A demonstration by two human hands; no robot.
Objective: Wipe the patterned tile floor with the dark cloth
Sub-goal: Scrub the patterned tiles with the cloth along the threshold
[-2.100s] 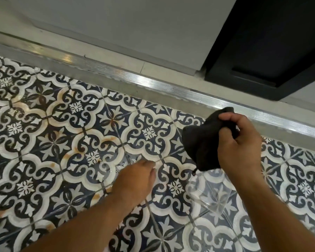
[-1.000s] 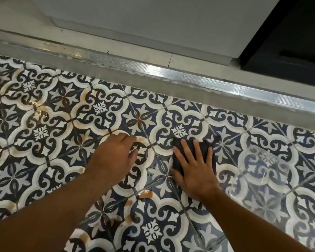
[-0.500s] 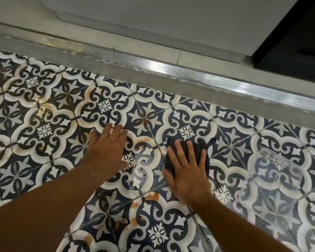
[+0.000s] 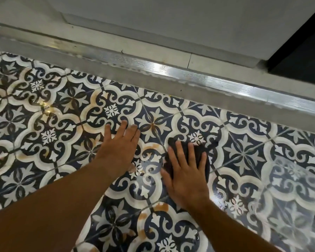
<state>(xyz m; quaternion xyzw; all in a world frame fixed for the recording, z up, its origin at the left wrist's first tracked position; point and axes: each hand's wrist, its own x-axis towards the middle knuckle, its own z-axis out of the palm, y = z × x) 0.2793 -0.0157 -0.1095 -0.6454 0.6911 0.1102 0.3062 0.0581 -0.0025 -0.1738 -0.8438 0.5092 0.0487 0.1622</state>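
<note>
Blue-and-white patterned tile floor under both palms. My right hand: fingers straight and spread, pressing flat on the dark crumpled cloth, which lies on the tiles under my fingers and shows past the fingertips. My left hand: flat on bare tile just left of the cloth, fingers straight, holding nothing, apart from the right.

Between the hands: water droplets. Beside my right wrist: orange-brown stains. Beyond the fingertips: ribbed silver metal threshold strip, then pale grey wall. Black panel beyond and right of my right hand.
</note>
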